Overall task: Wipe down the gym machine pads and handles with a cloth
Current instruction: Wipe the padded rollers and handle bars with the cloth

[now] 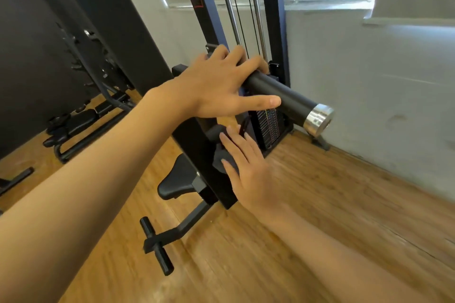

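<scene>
A black roller pad (283,96) with a chrome end cap (318,119) sticks out to the right from the gym machine. My left hand (216,86) lies over its inner end, fingers curled across the top and thumb stretched along the side. Lower down, my right hand (251,172) presses a dark cloth (222,157) flat against the black upright post (197,140), fingers spread over it. Most of the cloth is hidden under my palm. A black seat pad (177,179) sits just left of the post.
A weight stack (269,128) with guide rods and cables stands behind the roller, close to the white wall (369,81). A black foot bar (157,246) juts out low over the wooden floor. Another black bench (81,120) lies at the left by a dark wall.
</scene>
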Action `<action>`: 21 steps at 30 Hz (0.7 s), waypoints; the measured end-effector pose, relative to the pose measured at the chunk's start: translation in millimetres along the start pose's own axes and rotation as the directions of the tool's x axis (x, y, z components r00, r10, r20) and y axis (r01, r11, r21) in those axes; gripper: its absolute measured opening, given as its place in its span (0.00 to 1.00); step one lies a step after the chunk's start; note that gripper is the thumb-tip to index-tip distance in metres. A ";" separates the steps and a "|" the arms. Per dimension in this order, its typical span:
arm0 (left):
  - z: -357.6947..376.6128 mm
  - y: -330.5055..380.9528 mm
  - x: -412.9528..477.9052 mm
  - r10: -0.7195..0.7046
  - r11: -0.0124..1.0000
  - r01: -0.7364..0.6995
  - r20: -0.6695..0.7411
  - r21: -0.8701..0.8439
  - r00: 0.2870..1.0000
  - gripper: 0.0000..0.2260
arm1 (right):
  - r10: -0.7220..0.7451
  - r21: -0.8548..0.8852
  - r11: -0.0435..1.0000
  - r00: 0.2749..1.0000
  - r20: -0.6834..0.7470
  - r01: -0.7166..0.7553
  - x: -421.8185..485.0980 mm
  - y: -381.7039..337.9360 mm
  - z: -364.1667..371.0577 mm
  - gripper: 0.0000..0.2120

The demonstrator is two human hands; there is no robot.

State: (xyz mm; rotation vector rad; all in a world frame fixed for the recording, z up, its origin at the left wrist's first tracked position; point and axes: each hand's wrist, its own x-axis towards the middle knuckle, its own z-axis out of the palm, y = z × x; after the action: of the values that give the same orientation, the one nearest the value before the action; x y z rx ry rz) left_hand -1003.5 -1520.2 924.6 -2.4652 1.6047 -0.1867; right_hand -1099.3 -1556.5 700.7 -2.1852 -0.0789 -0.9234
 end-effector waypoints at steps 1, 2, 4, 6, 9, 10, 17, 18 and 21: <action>0.8 0.4 -0.9 -0.004 1.000 0.005 -0.017 0.020 1.000 0.38 | -0.034 0.034 0.999 0.997 -0.071 0.036 -21.6 6.6 5.5 0.21; 0.8 2.6 -2.1 -0.008 0.999 0.009 -0.028 0.036 1.000 0.38 | -0.073 0.038 0.996 0.991 -0.112 0.078 -37.3 11.0 7.9 0.21; 0.1 8.5 -4.5 -0.014 0.999 0.014 -0.025 0.028 1.000 0.37 | -0.068 0.061 0.995 0.986 -0.151 0.078 -33.4 8.9 5.7 0.20; -2.7 13.8 -5.0 -0.028 0.999 0.029 -0.016 0.021 0.999 0.37 | 0.034 0.075 0.997 0.987 -0.156 -0.023 -0.3 -10.2 -4.7 0.20; -8.5 18.2 -7.0 -0.056 0.998 0.057 0.019 -0.006 0.998 0.37 | -0.064 -0.050 0.997 0.987 -0.145 0.057 17.2 -18.1 -9.6 0.22; -9.7 19.9 -7.5 -0.061 0.998 0.062 0.029 -0.015 0.998 0.37 | -0.165 -0.094 0.984 0.973 -0.159 0.152 4.2 -8.8 -8.0 0.23; -12.3 36.3 -13.8 -0.066 0.997 0.066 0.000 -0.037 0.998 0.38 | -0.143 0.040 0.987 0.971 -0.190 0.153 -39.6 -3.5 -23.3 0.19; -12.4 37.6 -14.0 -0.067 0.997 0.067 0.000 -0.044 0.998 0.38 | -0.097 0.061 0.992 0.977 -0.190 0.110 -26.2 -10.4 -27.9 0.18; -14.1 39.5 -15.9 -0.067 0.996 0.067 0.000 -0.057 0.998 0.40 | -0.215 -0.019 0.976 0.955 -0.206 0.216 -33.9 -5.2 -27.0 0.16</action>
State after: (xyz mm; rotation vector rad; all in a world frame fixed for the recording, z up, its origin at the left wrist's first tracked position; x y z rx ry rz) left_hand -1048.0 -1522.5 929.2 -2.5646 1.5501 -0.1553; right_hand -1141.9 -1563.3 694.6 -2.0928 -0.2218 -1.2678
